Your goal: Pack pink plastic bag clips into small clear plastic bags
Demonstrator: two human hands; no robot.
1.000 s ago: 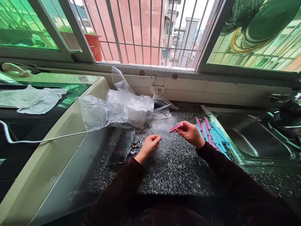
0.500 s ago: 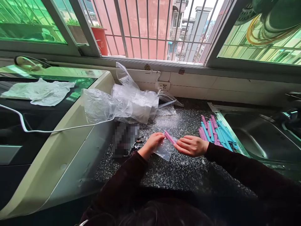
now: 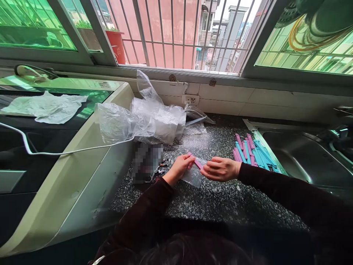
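Observation:
A slim pink bag clip is held slanting between my hands above the dark speckled counter. Its upper end is pinched in the fingers of my left hand. The curled fingers of my right hand grip the lower end. Just below the clip hangs a small clear plastic bag, partly hidden by my left fingers; which hand holds it I cannot tell. Off to the right, a pile of pink and blue clips lies beside the sink.
Crumpled clear plastic bags lie at the back, by a wall socket. A white cable crosses the pale appliance on the left. A blurred dark item is left of my hands. The metal sink is at right.
The upper end of the pink clip has shifted slightly left, and my left fingers now cover more of it. My right hand has moved a little left and up, still gripping the clip.

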